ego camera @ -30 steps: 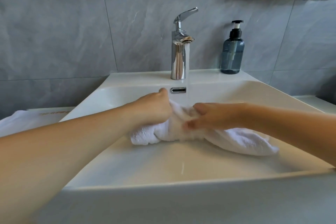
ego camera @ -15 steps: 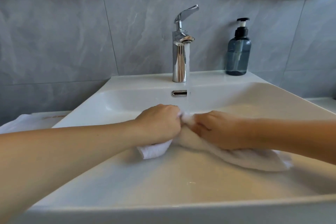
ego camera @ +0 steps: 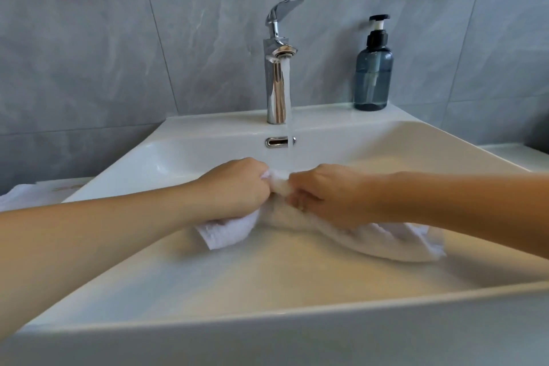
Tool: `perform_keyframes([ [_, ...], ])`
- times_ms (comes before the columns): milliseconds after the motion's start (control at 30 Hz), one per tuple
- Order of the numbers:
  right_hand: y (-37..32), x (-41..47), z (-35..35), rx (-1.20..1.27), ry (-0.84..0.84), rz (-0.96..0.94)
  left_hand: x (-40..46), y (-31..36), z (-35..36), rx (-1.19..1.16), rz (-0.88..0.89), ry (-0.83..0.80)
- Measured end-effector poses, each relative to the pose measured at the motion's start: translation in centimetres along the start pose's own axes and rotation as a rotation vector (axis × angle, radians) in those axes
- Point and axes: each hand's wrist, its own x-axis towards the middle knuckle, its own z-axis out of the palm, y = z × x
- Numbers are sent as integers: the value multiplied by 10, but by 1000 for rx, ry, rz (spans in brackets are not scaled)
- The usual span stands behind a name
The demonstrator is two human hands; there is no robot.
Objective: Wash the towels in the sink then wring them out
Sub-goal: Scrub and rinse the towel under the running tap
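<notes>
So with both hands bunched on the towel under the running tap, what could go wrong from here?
Three possible risks:
1. The faucet is running onto the towel gripped by the left hand and right hand; wringing under the stream would likely re-soak it.
2. The towel's ends trail in the sink; they may cover the drain, which is not visible.
3. Splashes could reach the white cloth on the counter at left.
</notes>
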Motion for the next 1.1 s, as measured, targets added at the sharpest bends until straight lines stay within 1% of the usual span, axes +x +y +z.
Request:
perform_keyframes([
  [33,0,0,0,-15,12,12,1,0,0,-18,3,-11],
  [133,11,7,-3,-93,123,86,-4,13,-4,-190,90,-147],
  [167,13,9,-7,-118,173,100,-3,16,-10,-221,85,-150],
  [233,13,9,-17,-98,263,101,2,10,-31,-290,-62,-132],
  [267,11,7,-24,-58,285,89,2,5,-44,-371,-158,-170],
  [300,8,5,-29,-22,283,84,-1,0,-57,-459,-230,-253],
  [333,3,3,-34,11,266,97,-5,-4,-66,-513,-255,-348],
  [367,-1,2,-39,70,240,135,-8,-6,-72,-553,-231,-405],
  [400,-4,2,-45,176,215,184,-12,-5,-76,-595,-196,-402],
  [467,-7,0,-60,519,168,255,-16,2,-83,-716,-145,-322],
  [533,-8,-3,-80,860,129,254,-15,9,-92,-833,-117,-285],
  [567,-7,-6,-88,987,114,242,-14,12,-98,-873,-111,-276],
  [633,-7,-10,-100,1145,62,242,-14,22,-108,-930,-135,-250],
  [700,-5,-9,-100,1197,7,249,-12,28,-109,-924,-186,-249],
  [733,-5,-8,-97,1169,3,271,-10,30,-105,-905,-226,-249],
  [767,-4,-5,-89,1049,31,308,-7,32,-99,-889,-265,-260],
  [800,-1,-2,-79,800,68,345,-3,31,-88,-846,-291,-241],
  [867,5,8,-58,229,99,391,12,21,-61,-637,-282,-119],
  [900,7,13,-49,70,109,386,20,14,-47,-528,-258,-51],
  [933,9,16,-43,35,111,385,26,7,-34,-458,-230,3],
  [1033,20,21,-37,170,108,380,32,-4,-16,-381,-80,121],
  [1067,24,22,-36,202,99,376,33,-7,-13,-334,-41,159],
  [1100,27,23,-34,206,95,373,32,-7,-13,-238,-16,193],
])
